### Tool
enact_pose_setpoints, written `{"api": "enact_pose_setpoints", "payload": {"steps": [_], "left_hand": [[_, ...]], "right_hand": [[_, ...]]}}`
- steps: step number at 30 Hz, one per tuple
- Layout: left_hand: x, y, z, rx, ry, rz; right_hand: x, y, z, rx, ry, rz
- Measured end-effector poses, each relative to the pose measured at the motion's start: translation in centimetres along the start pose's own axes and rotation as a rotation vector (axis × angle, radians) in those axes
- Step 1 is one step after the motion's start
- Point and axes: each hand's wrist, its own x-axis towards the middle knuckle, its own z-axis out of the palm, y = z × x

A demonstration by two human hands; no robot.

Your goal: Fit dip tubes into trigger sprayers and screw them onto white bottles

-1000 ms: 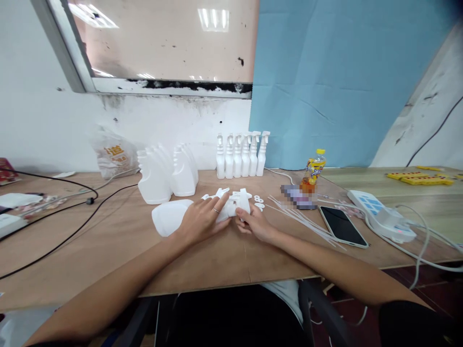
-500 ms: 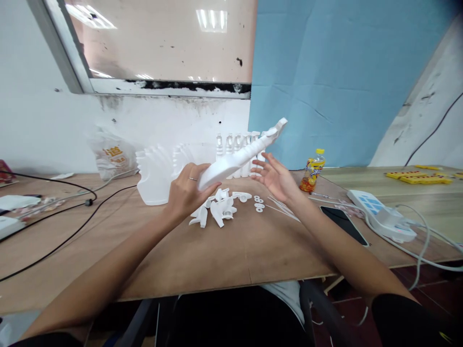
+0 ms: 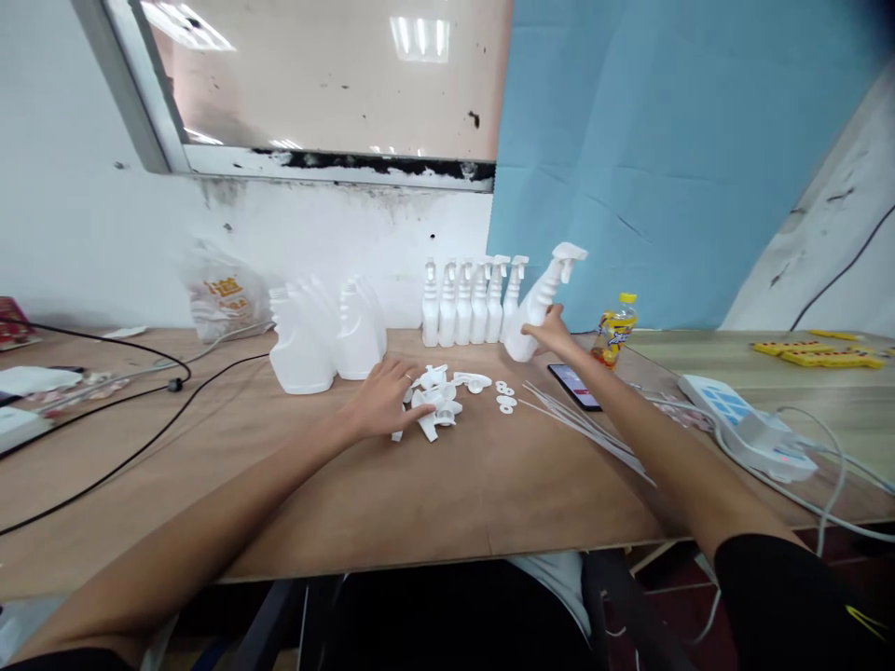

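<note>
My right hand [image 3: 549,334] is closed around the lower body of a white spray bottle [image 3: 544,298], which leans to the right with its trigger head on top. Just left of it stands a row of several white spray bottles [image 3: 462,312] fitted with trigger heads. My left hand [image 3: 387,399] hovers over or rests on the left side of a pile of loose white trigger heads [image 3: 439,396], fingers stretched out; whether it touches them I cannot tell. Small white rings [image 3: 505,403] and thin white tubes [image 3: 584,424] lie to the right of the pile.
Several headless white bottles [image 3: 300,349] stand at back left, before a plastic bag [image 3: 225,294]. On the right are a phone [image 3: 574,385], a drink bottle [image 3: 616,328], a power strip [image 3: 745,424] and yellow objects [image 3: 815,352]. Black cables [image 3: 126,485] cross the left side.
The spray bottle has passed from my left hand to my right and moved to the right end of the row, more upright. My left hand has come down to the trigger heads.
</note>
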Motion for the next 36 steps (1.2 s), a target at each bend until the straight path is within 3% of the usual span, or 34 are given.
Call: {"api": "enact_pose_setpoints", "payload": {"steps": [4, 8, 13, 17, 20, 22, 27, 29, 32, 36], "left_hand": [[-0.9, -1.3, 1.2, -0.051, -0.127, -0.040], [-1.1, -1.1, 1.2, -0.204, -0.107, -0.079], [-2.0, 0.9, 0.3, -0.466, -0.039, -0.121], [-3.3, 3.6, 0.9, -0.660, -0.003, -0.131], [-4.0, 5.5, 1.8, -0.807, -0.100, -0.131], [-4.1, 6.4, 2.2, -0.876, -0.173, -0.111], [-3.5, 7.5, 2.9, -0.823, -0.231, -0.015], [-3.3, 7.6, 3.1, -0.768, -0.225, 0.004], [-3.4, 7.7, 3.1, -0.751, -0.187, 0.026], [-3.8, 7.9, 2.6, -0.756, -0.135, 0.062]], "right_hand": [[2.9, 3.8, -0.9, -0.207, 0.032, 0.045], [4.5, 5.7, 0.3, -0.317, 0.058, 0.039], [6.2, 6.1, 2.5, -0.344, 0.064, -0.005], [6.5, 4.8, 3.2, -0.321, 0.099, -0.045], [5.1, 3.3, 2.2, -0.310, 0.129, -0.114], [3.3, 2.5, 1.2, -0.302, 0.042, -0.200], [-3.6, 2.7, -0.6, -0.278, -0.484, -0.402], [-6.0, 3.4, -0.3, -0.273, -0.615, -0.453], [-8.0, 4.3, 0.7, -0.271, -0.672, -0.505], [-8.3, 5.0, 1.2, -0.265, -0.612, -0.523]]}}
